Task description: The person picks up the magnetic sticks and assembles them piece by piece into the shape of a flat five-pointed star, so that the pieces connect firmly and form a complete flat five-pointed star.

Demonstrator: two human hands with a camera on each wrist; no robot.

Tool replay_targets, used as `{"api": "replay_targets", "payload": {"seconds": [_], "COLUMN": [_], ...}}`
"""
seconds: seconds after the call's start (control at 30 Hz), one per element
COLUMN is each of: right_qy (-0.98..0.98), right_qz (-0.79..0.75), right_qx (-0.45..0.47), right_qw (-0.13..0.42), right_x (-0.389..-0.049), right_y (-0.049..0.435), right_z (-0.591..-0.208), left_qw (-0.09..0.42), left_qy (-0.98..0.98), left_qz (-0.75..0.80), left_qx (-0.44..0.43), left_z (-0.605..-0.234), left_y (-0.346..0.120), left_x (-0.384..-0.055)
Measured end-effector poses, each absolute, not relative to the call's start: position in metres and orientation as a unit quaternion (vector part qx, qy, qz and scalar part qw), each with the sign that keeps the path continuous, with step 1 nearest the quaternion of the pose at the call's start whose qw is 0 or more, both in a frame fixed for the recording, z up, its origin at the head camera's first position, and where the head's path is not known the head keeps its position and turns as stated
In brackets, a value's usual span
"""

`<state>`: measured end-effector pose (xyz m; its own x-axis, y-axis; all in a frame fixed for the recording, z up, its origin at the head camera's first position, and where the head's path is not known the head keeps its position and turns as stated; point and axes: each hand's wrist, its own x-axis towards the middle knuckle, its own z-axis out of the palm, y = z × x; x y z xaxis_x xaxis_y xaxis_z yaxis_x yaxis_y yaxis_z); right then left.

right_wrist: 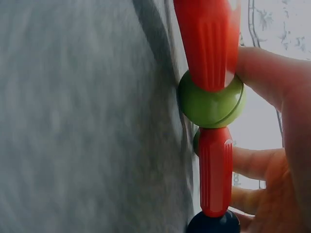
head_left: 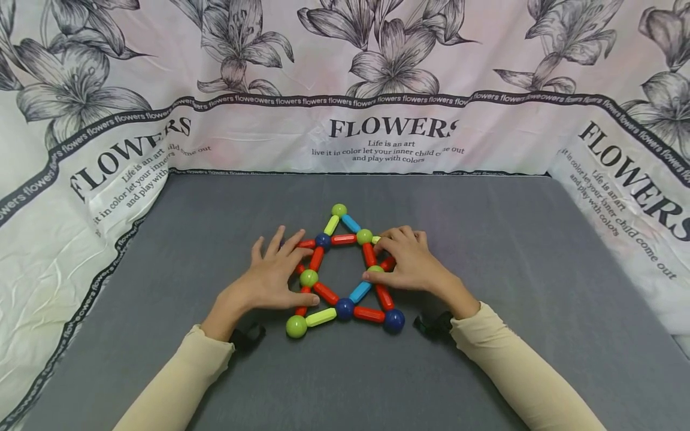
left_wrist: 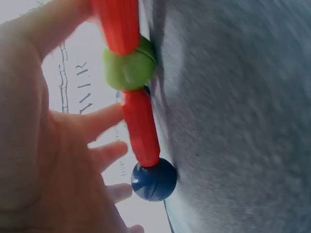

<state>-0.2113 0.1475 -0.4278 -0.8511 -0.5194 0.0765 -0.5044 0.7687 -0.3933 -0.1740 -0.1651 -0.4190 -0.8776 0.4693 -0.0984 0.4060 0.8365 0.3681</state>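
Observation:
Between the hands, a star-like figure of magnetic rods and balls lies flat on the grey table. Its middle is a ring with a blue ball (head_left: 344, 308) at the near end and a red rod (head_left: 344, 239) at the far end. The left hand (head_left: 272, 275) spreads over the left side, its fingers fairly straight, a fingertip at a red rod (left_wrist: 140, 128). Its thumb lies by the green ball (left_wrist: 129, 68). The right hand (head_left: 412, 263) holds the right side with curled fingers, its thumb at a green ball (right_wrist: 211, 102) and fingers behind a red rod (right_wrist: 215, 172).
The grey tabletop (head_left: 485, 371) reaches around the figure. A white cloth (head_left: 377, 137) printed with flowers and words rises behind and at both sides. Dark straps (head_left: 433, 326) sit near both wrists.

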Motion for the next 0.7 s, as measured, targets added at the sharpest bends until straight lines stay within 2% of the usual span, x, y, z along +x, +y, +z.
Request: {"api": "replay_targets", "payload": {"seconds": [0.23, 0.3, 0.37, 0.53, 0.7], "right_qy": [0.936, 0.935, 0.935, 0.931, 0.936], "right_qz": [-0.228, -0.236, -0.247, -0.276, -0.29], "right_qx": [-0.265, -0.262, -0.253, -0.224, -0.176], "right_qw": [-0.04, -0.043, -0.021, 0.077, 0.099], "right_x": [-0.208, -0.204, -0.199, -0.189, -0.195], "right_y": [0.154, 0.157, 0.16, 0.162, 0.151], "right_z": [-0.424, -0.422, -0.421, -0.422, -0.428], "left_qw": [0.002, -0.01, 0.005, 0.082, 0.094], "left_qy": [0.939, 0.942, 0.949, 0.955, 0.949], "left_qz": [0.201, 0.188, 0.17, 0.147, 0.148], "left_qx": [0.28, 0.279, 0.265, 0.246, 0.261], "left_z": [-0.409, -0.406, -0.404, -0.407, -0.416], "left_y": [-0.156, -0.153, -0.152, -0.15, -0.146], "left_x": [-0.168, -0.165, -0.162, -0.159, -0.161]}}
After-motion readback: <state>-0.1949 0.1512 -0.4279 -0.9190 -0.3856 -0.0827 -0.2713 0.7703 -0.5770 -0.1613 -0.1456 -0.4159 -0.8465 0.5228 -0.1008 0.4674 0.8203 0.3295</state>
